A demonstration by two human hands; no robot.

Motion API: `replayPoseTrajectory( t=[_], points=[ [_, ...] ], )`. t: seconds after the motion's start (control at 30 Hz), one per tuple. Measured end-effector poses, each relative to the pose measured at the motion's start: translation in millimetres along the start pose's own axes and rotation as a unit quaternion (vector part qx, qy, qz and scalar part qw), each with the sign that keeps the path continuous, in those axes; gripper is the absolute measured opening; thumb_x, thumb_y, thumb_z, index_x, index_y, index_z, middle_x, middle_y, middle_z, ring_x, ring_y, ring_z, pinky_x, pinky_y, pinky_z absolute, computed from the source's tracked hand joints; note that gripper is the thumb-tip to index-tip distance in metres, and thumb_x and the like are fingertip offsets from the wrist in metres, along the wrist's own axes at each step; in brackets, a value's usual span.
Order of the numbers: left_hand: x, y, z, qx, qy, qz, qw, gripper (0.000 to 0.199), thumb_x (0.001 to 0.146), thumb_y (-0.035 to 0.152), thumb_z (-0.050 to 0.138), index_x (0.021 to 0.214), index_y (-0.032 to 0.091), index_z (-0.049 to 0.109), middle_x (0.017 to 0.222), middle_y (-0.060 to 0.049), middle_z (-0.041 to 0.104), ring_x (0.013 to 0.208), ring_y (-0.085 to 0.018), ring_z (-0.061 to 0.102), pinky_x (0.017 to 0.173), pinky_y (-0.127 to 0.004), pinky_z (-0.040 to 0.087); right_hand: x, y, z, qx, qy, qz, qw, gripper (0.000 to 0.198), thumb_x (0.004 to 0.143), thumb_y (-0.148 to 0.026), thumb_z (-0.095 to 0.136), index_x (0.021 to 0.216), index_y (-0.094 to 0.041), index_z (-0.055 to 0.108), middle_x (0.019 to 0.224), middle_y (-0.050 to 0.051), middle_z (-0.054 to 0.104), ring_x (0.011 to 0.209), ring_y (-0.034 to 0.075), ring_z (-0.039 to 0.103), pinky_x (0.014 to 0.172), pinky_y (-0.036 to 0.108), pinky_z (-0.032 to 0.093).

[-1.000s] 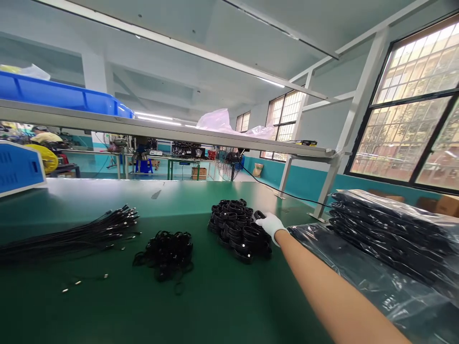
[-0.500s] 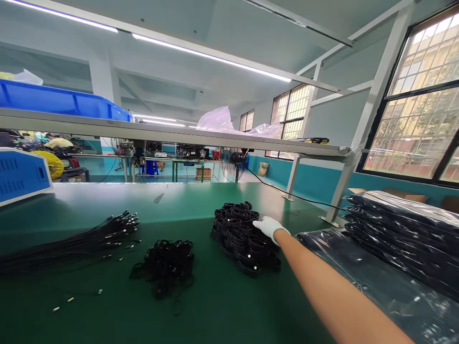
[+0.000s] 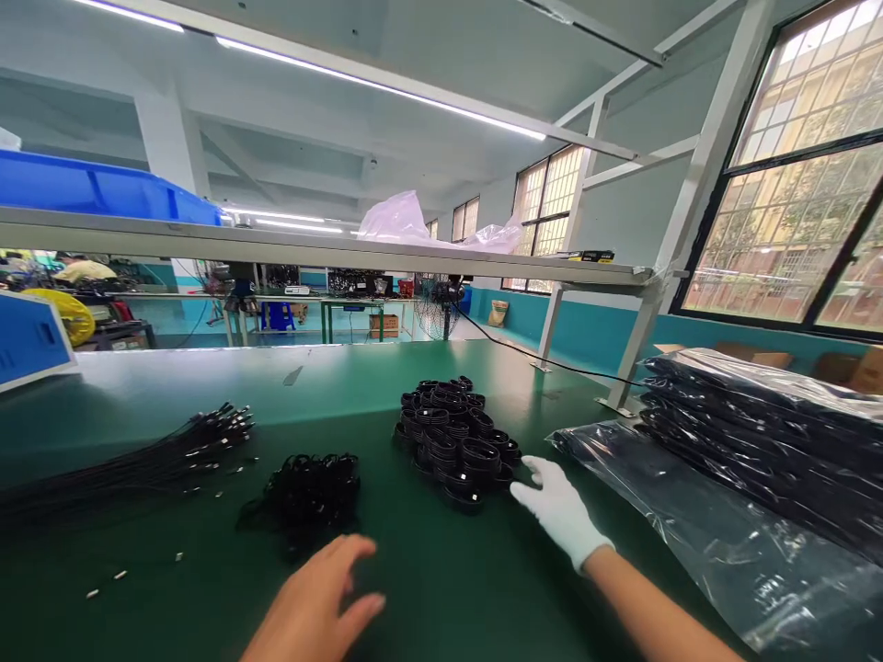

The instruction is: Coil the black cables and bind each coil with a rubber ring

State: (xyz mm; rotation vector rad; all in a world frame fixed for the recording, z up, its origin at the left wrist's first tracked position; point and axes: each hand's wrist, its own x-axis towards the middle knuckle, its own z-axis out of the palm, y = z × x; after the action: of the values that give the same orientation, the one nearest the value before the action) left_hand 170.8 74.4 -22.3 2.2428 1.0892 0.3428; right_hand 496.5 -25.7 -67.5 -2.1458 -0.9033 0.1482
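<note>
Hovering, fingers parted, your bare left hand (image 3: 310, 602) stood near the black loops (image 3: 314, 492); your gloved right hand (image 3: 560, 517), also wide, lay right of the coiled cables (image 3: 452, 441), contact unclear; a light touch best suited their loose stacking.

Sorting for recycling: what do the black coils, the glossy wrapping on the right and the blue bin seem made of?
Black coils: plastic or rubber, perhaps, with a soft sheen. Glossy wrapping: apparently thin plastic film, see-through, wrinkled, catching highlights. Blue bin: likely smooth moulded plastic, evenly coloured, with ribs.
</note>
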Motion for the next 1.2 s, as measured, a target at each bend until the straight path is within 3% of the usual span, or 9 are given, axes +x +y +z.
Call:
replayPoseTrajectory(
  t=[0.13, 0.27, 0.43, 0.77, 1.2],
  points=[
    [74.3, 41.0, 34.0, 0.022, -0.013, -0.041, 0.999, 0.067, 0.069, 0.026, 0.063, 0.131, 0.010, 0.041, 0.125, -0.015, 0.055, 0.109, -0.028, 0.055, 0.088, -0.034, 0.043, -13.2, -2.6, 15.5, -0.034, -0.001, 0.005, 0.999, 0.076, 0.060, -0.028, 0.060, 0.132, -0.021, 0.039, 0.134, 0.007, 0.042, 0.120, 0.026, 0.045, 0.097, 0.034, 0.038],
    [111.7, 60.0, 72.8, 0.034, 0.028, -0.076, 0.996, 0.089, 0.064, 0.027, 0.069, 0.137, 0.002, 0.025, 0.137, -0.023, 0.040, 0.126, -0.034, 0.037, 0.099, -0.040, 0.033, -4.2, -6.3, 19.5, -0.061, -0.011, 0.009, 0.998, 0.085, 0.057, -0.027, 0.062, 0.137, -0.027, 0.031, 0.140, 0.005, 0.034, 0.116, 0.025, 0.049, 0.094, 0.034, 0.039],
    [122.8, 73.8, 96.6, 0.033, 0.054, -0.098, 0.993, 0.107, 0.059, 0.026, 0.075, 0.142, 0.008, 0.010, 0.147, -0.025, 0.021, 0.130, -0.036, 0.031, 0.101, -0.040, 0.032, 4.9, -7.9, 22.2, -0.092, -0.037, 0.008, 0.995, 0.096, 0.052, -0.028, 0.066, 0.139, -0.027, 0.025, 0.144, 0.003, 0.028, 0.122, 0.026, 0.042, 0.097, 0.033, 0.036],
    [141.0, 82.2, 114.2, -0.009, 0.104, -0.097, 0.990, 0.104, 0.059, 0.017, 0.076, 0.141, 0.007, 0.013, 0.145, -0.028, 0.022, 0.129, -0.037, 0.034, 0.099, -0.041, 0.036, 36.4, -1.6, 33.0, -0.140, -0.062, 0.005, 0.988, 0.083, 0.063, -0.035, 0.063, 0.138, -0.022, 0.030, 0.140, 0.008, 0.035, 0.115, 0.027, 0.049, 0.093, 0.034, 0.039],
    [186.3, 108.3, 140.3, -0.044, 0.153, -0.120, 0.980, 0.104, 0.058, 0.015, 0.078, 0.140, 0.008, 0.014, 0.146, -0.029, 0.015, 0.126, -0.038, 0.038, 0.097, -0.040, 0.040, 88.1, 8.2, 40.9, -0.190, -0.028, -0.011, 0.981, 0.073, 0.069, -0.034, 0.061, 0.135, -0.022, 0.032, 0.133, 0.011, 0.042, 0.114, 0.028, 0.049, 0.090, 0.035, 0.038]
  ],
)
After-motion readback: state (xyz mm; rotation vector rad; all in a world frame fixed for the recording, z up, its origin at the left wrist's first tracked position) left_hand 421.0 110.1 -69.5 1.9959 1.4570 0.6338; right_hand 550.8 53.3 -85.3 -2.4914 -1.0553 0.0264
